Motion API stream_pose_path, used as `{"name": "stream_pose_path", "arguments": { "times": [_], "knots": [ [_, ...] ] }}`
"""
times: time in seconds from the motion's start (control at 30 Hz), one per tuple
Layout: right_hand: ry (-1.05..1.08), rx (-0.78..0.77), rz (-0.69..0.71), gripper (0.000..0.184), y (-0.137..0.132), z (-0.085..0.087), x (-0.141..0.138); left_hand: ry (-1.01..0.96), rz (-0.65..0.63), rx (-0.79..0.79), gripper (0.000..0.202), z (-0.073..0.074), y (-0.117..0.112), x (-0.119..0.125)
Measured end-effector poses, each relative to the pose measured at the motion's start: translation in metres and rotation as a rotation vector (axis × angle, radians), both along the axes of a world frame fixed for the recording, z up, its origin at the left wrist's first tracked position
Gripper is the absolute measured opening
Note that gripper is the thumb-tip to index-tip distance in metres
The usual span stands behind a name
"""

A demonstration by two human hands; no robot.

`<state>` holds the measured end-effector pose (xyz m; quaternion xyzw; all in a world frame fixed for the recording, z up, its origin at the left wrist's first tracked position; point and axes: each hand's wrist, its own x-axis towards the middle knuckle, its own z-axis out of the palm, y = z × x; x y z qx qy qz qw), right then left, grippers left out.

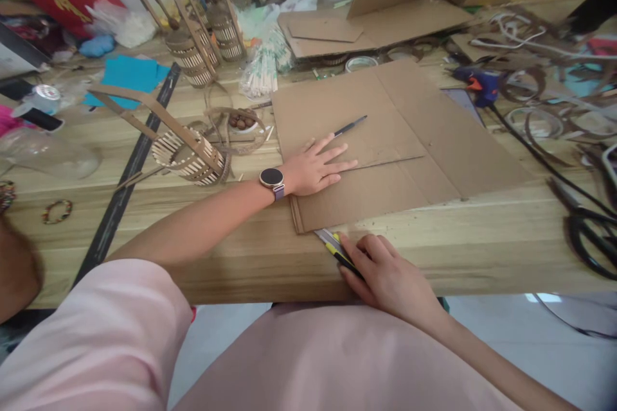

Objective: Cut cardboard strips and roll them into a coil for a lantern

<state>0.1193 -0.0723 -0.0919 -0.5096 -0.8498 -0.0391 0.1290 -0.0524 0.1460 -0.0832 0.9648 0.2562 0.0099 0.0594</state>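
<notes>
My left hand (315, 168) lies flat with fingers spread on a sheet of brown cardboard (405, 103), a watch on its wrist. A dark pen (351, 125) rests on the cardboard just beyond those fingers. From the fingertips a dark straight line, perhaps a cut, runs right across the sheet. My right hand (385, 273) is closed around a yellow and black utility knife (340, 253). Its blade reaches the cardboard's near left corner; whether it touches the sheet I cannot tell.
Left of the sheet stands a small bamboo basket (187, 157) with a tall handle, beside a bowl of brown beads (242, 121). A glue gun (482, 83) and black scissors (592, 231) lie at right. More cardboard (385, 29) is behind. Another person's arm (17, 270) shows at far left.
</notes>
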Motion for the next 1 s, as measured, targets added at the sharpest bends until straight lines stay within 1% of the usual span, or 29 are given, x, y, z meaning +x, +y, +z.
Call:
{"name": "stream_pose_path", "arguments": {
  "times": [0.07,0.17,0.33,0.5,0.6,0.73,1.0],
  "knots": [
    [-0.008,0.009,0.029,0.038,0.002,0.002,0.000,0.015,0.007,0.007,0.050,0.001,-0.001,0.000],
    [0.006,0.052,0.029,0.039,0.003,0.002,0.000,0.031,0.007,0.010,0.049,0.001,-0.001,0.000],
    [-0.029,0.008,0.093,0.036,0.010,0.007,-0.003,0.012,-0.001,0.018,0.050,0.000,0.000,0.000],
    [-0.036,0.035,0.123,0.036,0.014,0.010,-0.003,0.007,-0.012,0.021,0.049,0.000,-0.001,0.000],
    [-0.035,0.002,0.141,0.035,0.017,0.009,-0.002,0.003,-0.014,0.019,0.050,0.001,-0.001,0.000],
    [-0.033,-0.053,0.201,0.034,0.026,0.011,0.000,-0.002,-0.021,0.017,0.049,0.001,-0.001,0.000],
    [-0.066,-0.173,0.328,0.033,0.044,0.026,0.014,-0.017,-0.035,0.020,0.049,-0.001,0.000,-0.001]
  ]
}}
